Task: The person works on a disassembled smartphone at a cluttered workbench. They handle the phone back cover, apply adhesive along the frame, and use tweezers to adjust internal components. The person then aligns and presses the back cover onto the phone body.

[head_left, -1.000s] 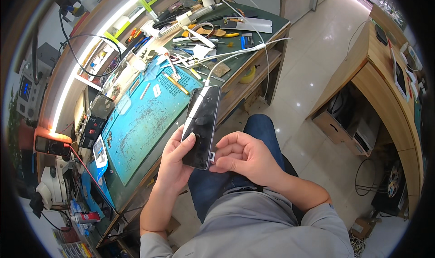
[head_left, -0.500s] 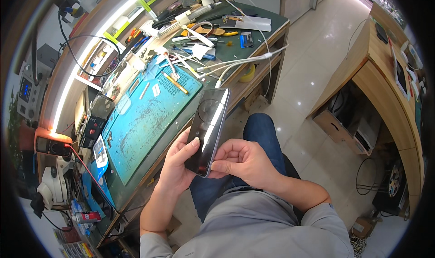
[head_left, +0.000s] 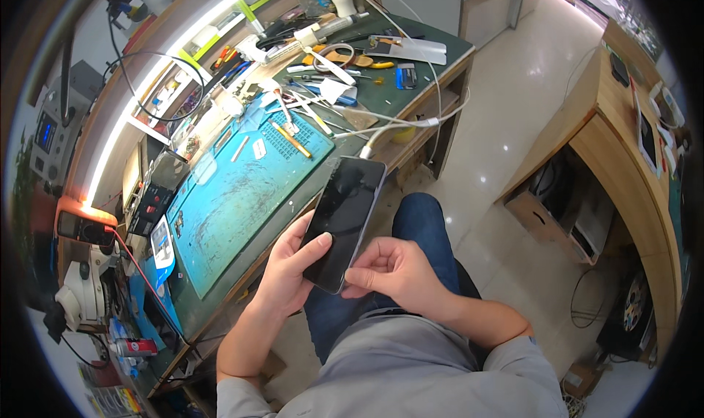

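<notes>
A dark smartphone [head_left: 347, 220] is held above my lap, beside the bench's front edge, its black glossy screen facing up. My left hand [head_left: 295, 260] grips its left side, with the thumb lying on the lower part of the glass. At the lower right edge my right hand [head_left: 400, 275] pinches with thumb and forefinger, the other fingers curled in. Whether anything small sits in that pinch is hidden. A white cable's plug [head_left: 366, 152] shows right by the phone's top edge; I cannot tell if it is connected.
A blue work mat [head_left: 242, 198] covers the bench to the left. Beyond it lie tweezers, a yellow-handled tool [head_left: 292, 140], a blue box [head_left: 405, 76] and cables. An orange multimeter [head_left: 86, 224] stands at the far left. On the right is a wooden desk [head_left: 587, 139].
The phone has tilted, and the bright light reflection has left its screen. My right fingers stay at its lower right edge. The whole view has shifted slightly.
</notes>
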{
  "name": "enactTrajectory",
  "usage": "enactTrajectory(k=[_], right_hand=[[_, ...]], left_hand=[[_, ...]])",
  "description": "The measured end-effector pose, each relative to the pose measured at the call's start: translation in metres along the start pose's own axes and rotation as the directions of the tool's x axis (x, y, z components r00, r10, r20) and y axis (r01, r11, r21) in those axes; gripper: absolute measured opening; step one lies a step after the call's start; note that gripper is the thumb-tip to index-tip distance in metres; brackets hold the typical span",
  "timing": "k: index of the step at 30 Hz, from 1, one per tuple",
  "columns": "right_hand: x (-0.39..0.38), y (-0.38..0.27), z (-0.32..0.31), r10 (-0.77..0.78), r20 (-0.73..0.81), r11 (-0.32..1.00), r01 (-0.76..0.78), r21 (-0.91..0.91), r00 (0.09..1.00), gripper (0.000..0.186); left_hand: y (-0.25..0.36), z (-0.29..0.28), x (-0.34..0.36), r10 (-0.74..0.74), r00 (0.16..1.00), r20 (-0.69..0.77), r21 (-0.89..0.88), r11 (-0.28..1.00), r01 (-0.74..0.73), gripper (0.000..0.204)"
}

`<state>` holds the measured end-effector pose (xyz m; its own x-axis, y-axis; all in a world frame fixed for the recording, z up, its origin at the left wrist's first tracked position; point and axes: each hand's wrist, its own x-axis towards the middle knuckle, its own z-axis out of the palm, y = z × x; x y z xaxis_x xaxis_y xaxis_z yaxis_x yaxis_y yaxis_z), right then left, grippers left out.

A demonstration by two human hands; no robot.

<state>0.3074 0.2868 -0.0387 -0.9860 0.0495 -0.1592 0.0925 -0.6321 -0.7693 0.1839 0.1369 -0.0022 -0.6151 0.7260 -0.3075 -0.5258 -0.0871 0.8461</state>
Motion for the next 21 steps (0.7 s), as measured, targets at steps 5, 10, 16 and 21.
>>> enactTrajectory(k=[5,10,16,21], right_hand=[[-0.008,-0.008,-0.011,0.034,-0.127,0.987,-0.053,-0.153,0.991,0.022],[0.012,-0.059,0.000,-0.642,0.477,-0.065,0.578,-0.813,0.600,0.030],[0.066,-0.057,0.019,0.176,0.551,0.325,0.480,-0.815,0.816,0.031],[0.125,-0.058,0.056,0.101,0.559,0.453,0.462,-0.762,0.823,0.025]], left_hand=[[0.018,-0.016,-0.019,-0.091,0.996,-0.007,0.299,0.950,0.089,0.057],[0.047,-0.036,-0.043,-0.167,0.957,0.239,0.827,0.552,-0.110,0.048],[0.084,-0.042,-0.062,-0.149,0.934,0.326,0.909,0.321,-0.266,0.044],[0.109,-0.090,-0.074,-0.013,1.000,0.003,0.685,0.728,0.008,0.032]])
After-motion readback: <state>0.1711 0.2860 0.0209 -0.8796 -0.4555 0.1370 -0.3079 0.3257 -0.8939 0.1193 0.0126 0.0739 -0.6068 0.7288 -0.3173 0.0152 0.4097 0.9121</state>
